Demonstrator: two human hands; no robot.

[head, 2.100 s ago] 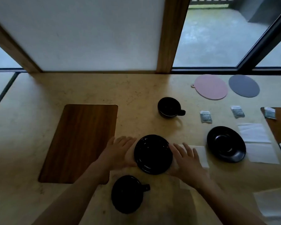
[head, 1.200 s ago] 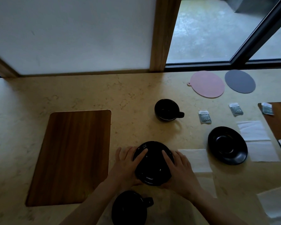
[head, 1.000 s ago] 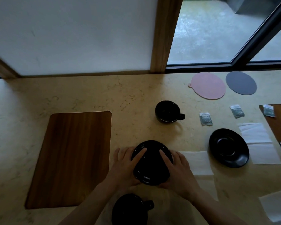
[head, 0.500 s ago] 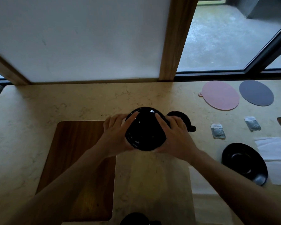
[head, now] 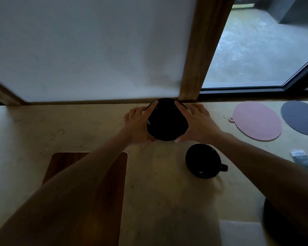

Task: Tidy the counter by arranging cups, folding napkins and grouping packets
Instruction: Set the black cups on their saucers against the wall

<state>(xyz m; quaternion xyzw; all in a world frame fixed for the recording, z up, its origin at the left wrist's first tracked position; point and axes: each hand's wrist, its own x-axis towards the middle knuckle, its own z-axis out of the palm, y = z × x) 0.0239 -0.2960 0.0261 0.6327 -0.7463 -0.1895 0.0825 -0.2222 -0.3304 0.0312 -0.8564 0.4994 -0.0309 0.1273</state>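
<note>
Left hand (head: 138, 122) and right hand (head: 196, 121) clasp the round black glossy saucer (head: 166, 119) between them, fingers curled on its opposite rims, far out by the wooden window post (head: 201, 50). Black handled ceramic cup (head: 202, 160) sits nearer the body than the right hand, apart from it. Dark wooden rectangular board (head: 103, 192) lies under the left forearm.

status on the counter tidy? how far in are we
Early. Done: nothing visibly finished. In hand: both hands, left and right, hold the black saucer at the counter's back edge. Left: the black cup sits alone without a saucer, a packet lies loose at right, and a napkin lies near the front edge.
</note>
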